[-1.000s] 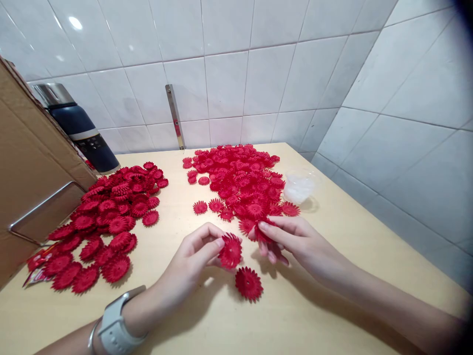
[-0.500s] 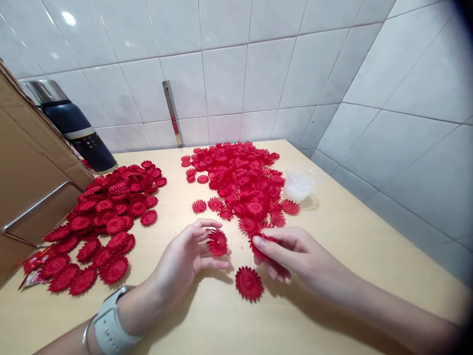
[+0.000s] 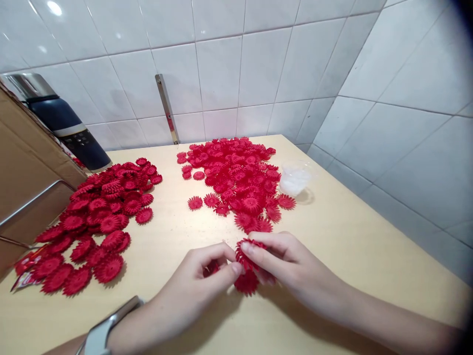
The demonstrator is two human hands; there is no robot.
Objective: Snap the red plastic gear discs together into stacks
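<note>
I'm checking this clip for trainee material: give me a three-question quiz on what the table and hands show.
1. True or false: both hands meet at one red flower piece.
2. What stands right of the far red pile: A) clear plastic cup B) scissors C) glue bottle?
3. Which wrist wears the watch?

Key:
1. True: the left hand and right hand pinch it together above another flower lying on the table.
2. A, the cup.
3. The left.

On the pale wooden worktop (image 3: 343, 236), a dark blue flask (image 3: 61, 125) with a steel cap stands at ten o'clock beside a cardboard box (image 3: 25, 182), a clear plastic cup (image 3: 293, 178) at two o'clock, white wall tiles (image 3: 221, 74) behind.
</note>
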